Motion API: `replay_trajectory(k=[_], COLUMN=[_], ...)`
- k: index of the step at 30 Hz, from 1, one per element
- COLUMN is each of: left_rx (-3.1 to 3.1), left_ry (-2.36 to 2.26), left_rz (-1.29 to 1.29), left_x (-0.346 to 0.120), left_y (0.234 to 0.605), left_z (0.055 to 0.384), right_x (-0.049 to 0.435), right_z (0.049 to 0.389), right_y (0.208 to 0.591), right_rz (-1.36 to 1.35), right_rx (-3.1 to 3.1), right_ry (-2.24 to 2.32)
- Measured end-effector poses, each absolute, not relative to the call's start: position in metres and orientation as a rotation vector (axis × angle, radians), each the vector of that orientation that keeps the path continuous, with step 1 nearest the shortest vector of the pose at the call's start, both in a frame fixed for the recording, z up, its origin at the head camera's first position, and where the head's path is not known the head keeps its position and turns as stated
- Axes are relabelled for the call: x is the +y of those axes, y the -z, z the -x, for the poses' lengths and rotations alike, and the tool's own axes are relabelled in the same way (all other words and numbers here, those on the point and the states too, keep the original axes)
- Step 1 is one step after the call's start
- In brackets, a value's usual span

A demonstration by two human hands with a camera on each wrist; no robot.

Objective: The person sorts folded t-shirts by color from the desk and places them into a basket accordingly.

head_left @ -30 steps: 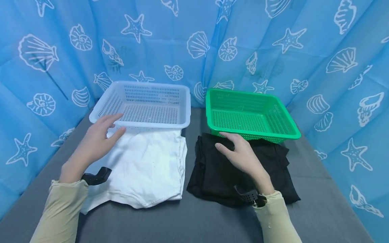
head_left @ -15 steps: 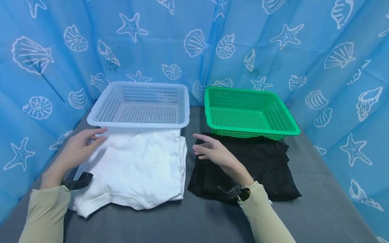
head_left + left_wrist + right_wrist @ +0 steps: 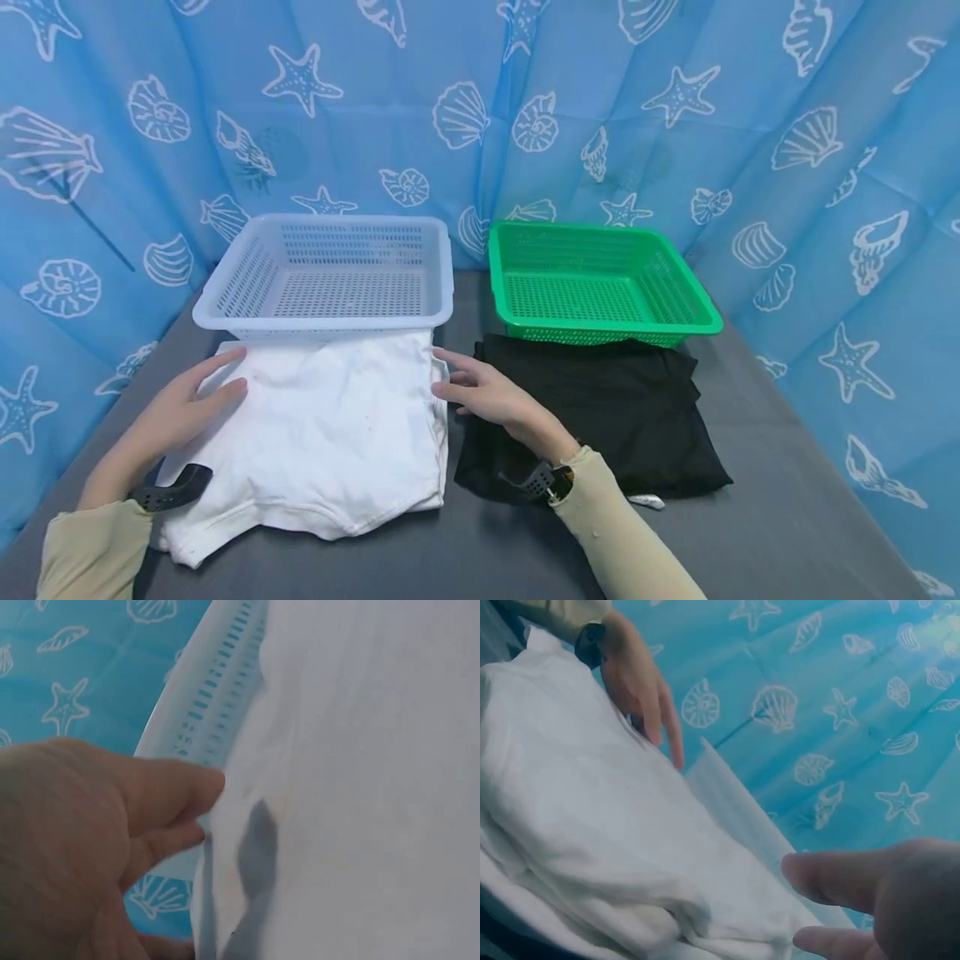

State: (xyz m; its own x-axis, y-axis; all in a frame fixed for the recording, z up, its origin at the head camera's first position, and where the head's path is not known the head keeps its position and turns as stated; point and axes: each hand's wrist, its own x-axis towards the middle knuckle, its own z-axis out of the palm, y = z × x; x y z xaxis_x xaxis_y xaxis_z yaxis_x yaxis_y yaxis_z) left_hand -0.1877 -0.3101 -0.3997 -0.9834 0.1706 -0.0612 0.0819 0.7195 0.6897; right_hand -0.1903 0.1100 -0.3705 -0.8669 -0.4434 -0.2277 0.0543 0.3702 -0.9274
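Observation:
A folded white garment (image 3: 322,433) lies on the grey surface in front of the white basket (image 3: 322,323). My left hand (image 3: 178,408) is at the garment's left edge, thumb and fingers spread apart with nothing between them. In the left wrist view its fingertips (image 3: 214,784) are right by the cloth's edge, where a shadow falls. My right hand (image 3: 498,396) has come to the garment's right edge, its fingers relaxed and pointing left at the stacked folds. The right wrist view shows the cloth (image 3: 607,802) between both hands. Under my right forearm lies a folded black garment (image 3: 600,417).
A green basket (image 3: 600,329) stands behind the black garment, to the right of the white one. Blue curtains (image 3: 360,133) printed with shells and starfish hang close around the back and sides of the grey surface (image 3: 360,575). A small white bit (image 3: 647,501) shows by the black garment's front edge.
My right hand has moved left from over the black garment to the white garment's right edge. My left hand has drawn back from near the white basket's rim to the garment's left edge.

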Motion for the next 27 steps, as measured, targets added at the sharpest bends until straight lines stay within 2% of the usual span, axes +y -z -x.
replay_trajectory(k=[3, 11, 16, 27], left_rx=[2.763, 2.953, 2.840, 2.839], left_ry=[-1.118, -1.185, -1.116, -1.188], left_rz=[-0.152, -0.196, -0.206, -0.218], left_x=[-0.310, -0.306, -0.309, -0.321], left_y=[0.401, 0.395, 0.393, 0.399], left_z=[0.186, 0.180, 0.183, 0.179], right_x=[0.103, 0.090, 0.090, 0.089], right_z=[0.191, 0.188, 0.187, 0.186], right_y=[0.374, 0.382, 0.384, 0.389], right_rz=[0.317, 0.314, 0.316, 0.376], right_rx=[2.182, 2.208, 2.200, 2.298], right_ry=[1.519, 1.664, 1.712, 1.666])
